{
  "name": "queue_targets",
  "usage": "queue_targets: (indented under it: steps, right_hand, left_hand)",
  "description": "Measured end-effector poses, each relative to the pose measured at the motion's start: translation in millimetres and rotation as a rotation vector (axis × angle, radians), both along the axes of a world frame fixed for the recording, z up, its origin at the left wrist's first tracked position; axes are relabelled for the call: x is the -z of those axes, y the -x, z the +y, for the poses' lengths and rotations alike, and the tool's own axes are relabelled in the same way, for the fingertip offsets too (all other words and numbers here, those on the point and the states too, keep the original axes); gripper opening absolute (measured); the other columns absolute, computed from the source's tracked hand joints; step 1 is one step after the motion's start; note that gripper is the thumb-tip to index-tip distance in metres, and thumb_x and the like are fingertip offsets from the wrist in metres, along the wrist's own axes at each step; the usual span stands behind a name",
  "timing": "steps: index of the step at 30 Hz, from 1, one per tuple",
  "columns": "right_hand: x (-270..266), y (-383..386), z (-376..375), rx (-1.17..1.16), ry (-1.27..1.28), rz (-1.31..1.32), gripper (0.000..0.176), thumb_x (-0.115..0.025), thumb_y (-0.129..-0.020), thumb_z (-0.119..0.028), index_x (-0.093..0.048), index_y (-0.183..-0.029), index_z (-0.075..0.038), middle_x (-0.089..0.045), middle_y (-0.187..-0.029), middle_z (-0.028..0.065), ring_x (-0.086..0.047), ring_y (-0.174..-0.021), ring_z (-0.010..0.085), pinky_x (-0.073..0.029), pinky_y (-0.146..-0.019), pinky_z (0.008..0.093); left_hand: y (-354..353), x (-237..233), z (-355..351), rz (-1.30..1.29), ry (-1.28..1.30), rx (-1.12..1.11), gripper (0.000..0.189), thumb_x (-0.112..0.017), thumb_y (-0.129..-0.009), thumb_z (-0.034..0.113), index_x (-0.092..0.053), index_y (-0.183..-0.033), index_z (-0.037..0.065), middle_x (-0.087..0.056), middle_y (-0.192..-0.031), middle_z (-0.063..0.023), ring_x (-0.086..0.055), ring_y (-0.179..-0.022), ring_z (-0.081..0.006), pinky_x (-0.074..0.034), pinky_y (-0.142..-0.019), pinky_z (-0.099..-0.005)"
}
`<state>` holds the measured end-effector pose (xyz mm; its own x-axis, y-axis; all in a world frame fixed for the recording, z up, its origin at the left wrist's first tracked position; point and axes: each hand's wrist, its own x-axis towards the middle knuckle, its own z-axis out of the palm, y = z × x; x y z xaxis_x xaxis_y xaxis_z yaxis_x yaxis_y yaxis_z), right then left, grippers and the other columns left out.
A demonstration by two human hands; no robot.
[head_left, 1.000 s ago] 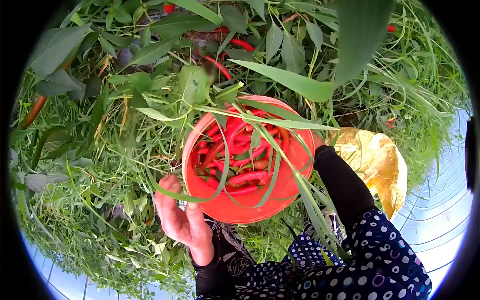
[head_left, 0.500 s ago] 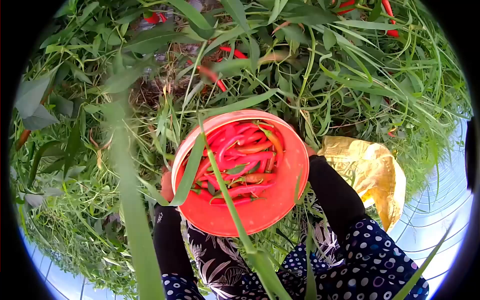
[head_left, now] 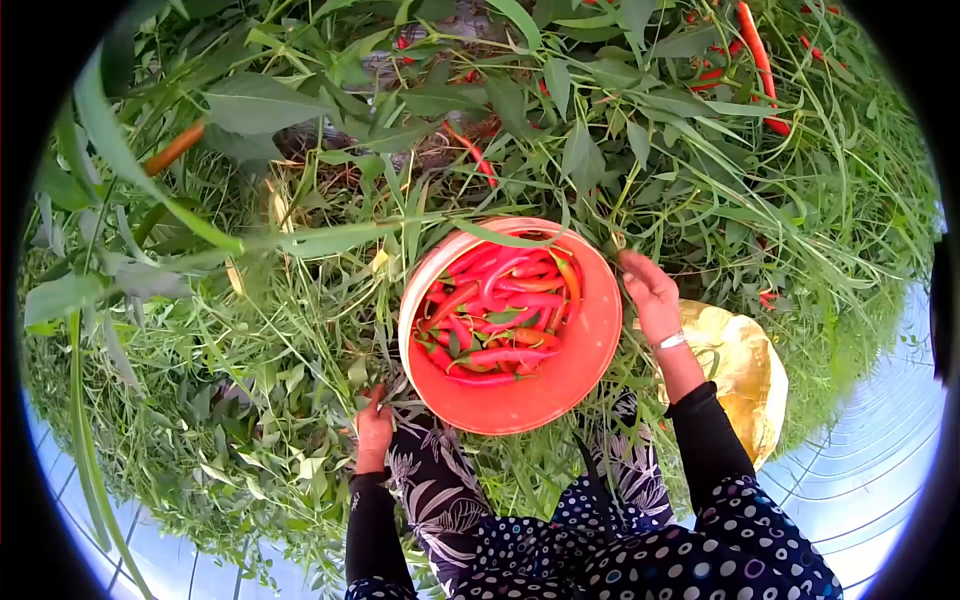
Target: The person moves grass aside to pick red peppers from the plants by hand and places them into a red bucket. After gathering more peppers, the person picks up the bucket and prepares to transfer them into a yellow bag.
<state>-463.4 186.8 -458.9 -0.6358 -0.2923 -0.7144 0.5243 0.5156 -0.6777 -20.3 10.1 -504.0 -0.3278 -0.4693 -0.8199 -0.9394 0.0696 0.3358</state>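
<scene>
Hovering the right hand (head_left: 651,296), fingers loosely spread and empty, just beside the right rim of an orange bucket (head_left: 530,402) full of red chilies (head_left: 500,312), set in tall grass (head_left: 250,350); resting the left hand (head_left: 374,432) among stems at its lower left, grip impossible to tell.

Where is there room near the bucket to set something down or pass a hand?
No bare ground shows. Freest: inside the orange bucket, the wall between the red chillies and the near rim; and the yellow sack beyond the right hand. Crowded: grass round the left hand, leafy stems over the far rim.
</scene>
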Motion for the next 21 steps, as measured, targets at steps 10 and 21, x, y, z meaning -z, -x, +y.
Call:
queue_targets:
  steps: [10,21]
  right_hand:
    - [6.7,-131.2,-219.7,-1.409,0.14,0.628,0.041,-0.057,-0.077,-0.022,-0.052,-0.113,-0.003,-0.053,-0.115,0.0143,-0.043,-0.114,0.031,-0.033,-0.098,0.0432]
    - [-57.2,-88.7,-150.0,-0.844,0.163,0.581,0.034,-0.059,-0.073,-0.002,-0.056,-0.106,-0.003,-0.053,-0.113,0.0152,-0.053,-0.103,0.0333,-0.043,-0.091,0.0396]
  left_hand:
    - [156.9,-142.0,-19.1,0.717,0.259,-0.32,0.026,-0.055,-0.085,0.013,-0.055,-0.107,-0.001,-0.056,-0.107,-0.0181,-0.053,-0.103,-0.0277,-0.042,-0.086,-0.0357]
    - [148.7,-49.0,2.7,0.476,0.074,-0.48,0.075,-0.069,-0.071,0.012,-0.03,-0.134,0.001,-0.042,-0.124,-0.0209,-0.045,-0.113,-0.0346,-0.037,-0.096,-0.0383]
